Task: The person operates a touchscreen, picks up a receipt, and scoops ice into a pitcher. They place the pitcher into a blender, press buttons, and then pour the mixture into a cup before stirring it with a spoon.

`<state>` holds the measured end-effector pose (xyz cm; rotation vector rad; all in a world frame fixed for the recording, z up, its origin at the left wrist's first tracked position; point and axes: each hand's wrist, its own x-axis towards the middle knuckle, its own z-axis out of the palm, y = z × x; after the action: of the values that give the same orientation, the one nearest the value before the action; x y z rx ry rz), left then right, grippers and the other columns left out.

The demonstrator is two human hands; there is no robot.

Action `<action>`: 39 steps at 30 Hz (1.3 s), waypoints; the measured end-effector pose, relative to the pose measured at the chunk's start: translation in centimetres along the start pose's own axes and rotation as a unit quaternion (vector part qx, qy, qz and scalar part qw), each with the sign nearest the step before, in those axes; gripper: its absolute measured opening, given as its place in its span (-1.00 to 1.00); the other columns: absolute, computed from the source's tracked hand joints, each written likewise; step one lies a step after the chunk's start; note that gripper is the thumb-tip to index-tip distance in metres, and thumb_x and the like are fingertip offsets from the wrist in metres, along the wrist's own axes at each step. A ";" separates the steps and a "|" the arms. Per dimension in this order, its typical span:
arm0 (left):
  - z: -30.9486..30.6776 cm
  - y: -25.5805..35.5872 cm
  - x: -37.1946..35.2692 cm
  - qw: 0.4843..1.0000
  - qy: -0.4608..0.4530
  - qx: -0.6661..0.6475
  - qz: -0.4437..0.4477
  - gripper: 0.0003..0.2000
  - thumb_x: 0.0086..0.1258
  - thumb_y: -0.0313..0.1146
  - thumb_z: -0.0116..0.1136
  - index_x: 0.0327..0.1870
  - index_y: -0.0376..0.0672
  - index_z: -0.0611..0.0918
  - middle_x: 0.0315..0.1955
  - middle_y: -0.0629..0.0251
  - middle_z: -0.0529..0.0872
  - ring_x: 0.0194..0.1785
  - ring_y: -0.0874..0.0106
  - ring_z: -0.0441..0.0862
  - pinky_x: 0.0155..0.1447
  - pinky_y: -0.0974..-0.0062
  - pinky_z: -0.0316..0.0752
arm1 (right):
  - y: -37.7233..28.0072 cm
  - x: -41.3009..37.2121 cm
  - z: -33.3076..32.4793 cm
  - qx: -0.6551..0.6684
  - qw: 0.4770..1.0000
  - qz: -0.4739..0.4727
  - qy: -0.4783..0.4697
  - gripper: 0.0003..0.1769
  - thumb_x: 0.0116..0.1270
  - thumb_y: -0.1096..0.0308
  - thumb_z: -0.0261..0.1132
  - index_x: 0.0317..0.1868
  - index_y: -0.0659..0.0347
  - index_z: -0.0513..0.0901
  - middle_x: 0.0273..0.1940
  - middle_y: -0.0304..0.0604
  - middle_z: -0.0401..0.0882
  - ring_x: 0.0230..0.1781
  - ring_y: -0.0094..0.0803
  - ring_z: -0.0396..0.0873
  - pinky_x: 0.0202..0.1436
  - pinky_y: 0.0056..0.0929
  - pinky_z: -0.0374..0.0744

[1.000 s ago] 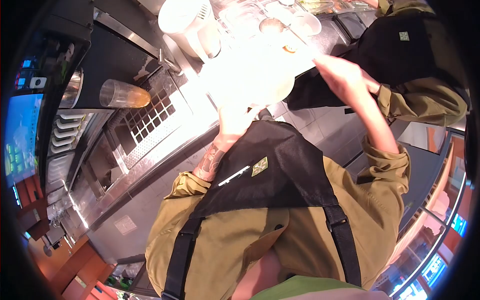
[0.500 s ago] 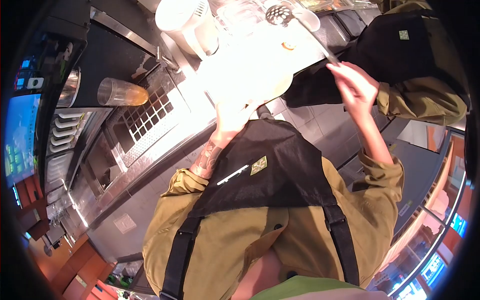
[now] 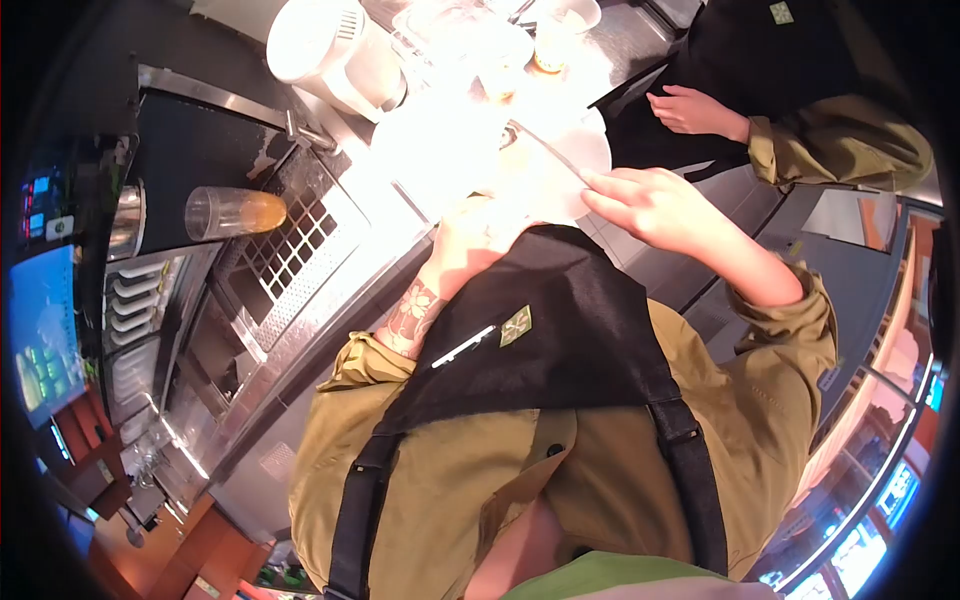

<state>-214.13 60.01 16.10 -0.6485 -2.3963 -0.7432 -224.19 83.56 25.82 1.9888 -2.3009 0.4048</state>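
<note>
My left hand (image 3: 470,240), with a tattooed forearm, grips the underside of a wide white container (image 3: 470,150) that is washed out by glare. My right hand (image 3: 650,205) pinches the thin handle of a long metal spoon (image 3: 545,148), which reaches into the container's glare; its head is hidden in the brightness. Both hands are over the edge of the steel counter (image 3: 330,300), in front of my black apron.
A clear cup of orange liquid (image 3: 230,212) stands by a metal drip grate (image 3: 300,250). A white appliance (image 3: 330,50) and small cups (image 3: 560,30) stand further back. A co-worker's hand (image 3: 690,110) and olive sleeve are at the upper right.
My right hand has come down from high over the counter toward the container, bringing the spoon with it. My left hand stays under the container. The co-worker's hand has come into view.
</note>
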 end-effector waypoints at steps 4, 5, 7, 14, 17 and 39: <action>0.2 0.3 0.0 0.993 -0.006 -0.090 -0.074 -0.84 0.05 -0.43 0.39 -0.33 -0.13 0.70 -0.47 0.31 0.70 -0.42 0.35 0.65 -0.29 0.46 0.55 | 1.0 1.6 2.8 0.012 0.992 0.027 -0.122 -0.70 0.04 0.47 0.19 -0.16 0.37 0.55 -0.19 0.07 0.59 -0.29 -0.16 0.63 -0.30 -0.32 0.61; 0.3 0.4 -0.1 0.992 -0.014 -0.095 -0.084 -0.83 0.03 -0.41 0.42 -0.33 -0.13 0.70 -0.48 0.32 0.70 -0.43 0.35 0.65 -0.31 0.47 0.54 | 1.3 1.7 3.7 0.028 0.991 0.051 -0.119 -0.73 0.06 0.48 0.19 -0.18 0.37 0.55 -0.25 0.05 0.59 -0.33 -0.18 0.62 -0.30 -0.32 0.60; 0.2 0.5 -0.3 0.987 -0.033 -0.104 -0.115 -0.80 0.01 -0.37 0.46 -0.34 -0.13 0.70 -0.51 0.32 0.68 -0.46 0.36 0.64 -0.33 0.48 0.53 | 1.8 1.9 5.2 0.057 0.988 0.095 -0.111 -0.78 0.10 0.48 0.20 -0.21 0.36 0.57 -0.37 0.01 0.58 -0.42 -0.21 0.60 -0.30 -0.31 0.59; 0.8 1.3 -0.2 0.993 0.009 -0.077 -0.083 -0.82 -0.01 -0.35 0.43 -0.43 -0.18 0.67 -0.60 0.27 0.62 -0.50 0.29 0.60 -0.39 0.42 0.51 | 2.3 3.4 3.7 0.172 0.960 0.219 -0.017 -0.81 0.11 0.44 0.27 -0.27 0.37 0.64 -0.52 -0.05 0.59 -0.49 -0.35 0.64 -0.34 -0.44 0.58; 0.6 1.9 -0.2 0.987 -0.027 -0.102 -0.121 -0.82 0.01 -0.34 0.41 -0.46 -0.20 0.66 -0.60 0.24 0.63 -0.49 0.26 0.60 -0.39 0.40 0.51 | 3.1 3.3 4.0 0.287 0.914 0.286 -0.036 -0.83 0.12 0.46 0.26 -0.29 0.39 0.64 -0.47 -0.05 0.65 -0.47 -0.44 0.68 -0.35 -0.50 0.60; 0.3 1.0 -0.2 0.976 -0.039 -0.140 -0.164 -0.80 -0.01 -0.36 0.46 -0.52 -0.20 0.63 -0.59 0.24 0.66 -0.45 0.26 0.66 -0.33 0.43 0.56 | 3.4 3.4 5.5 0.504 0.784 0.352 0.083 -0.91 0.22 0.54 0.19 -0.31 0.42 0.57 -0.47 -0.09 0.63 -0.39 -0.46 0.68 -0.27 -0.53 0.67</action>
<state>-213.53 60.87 16.07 -0.3948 -2.5254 -1.2315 -227.42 79.37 20.82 0.9759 -2.8889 2.1203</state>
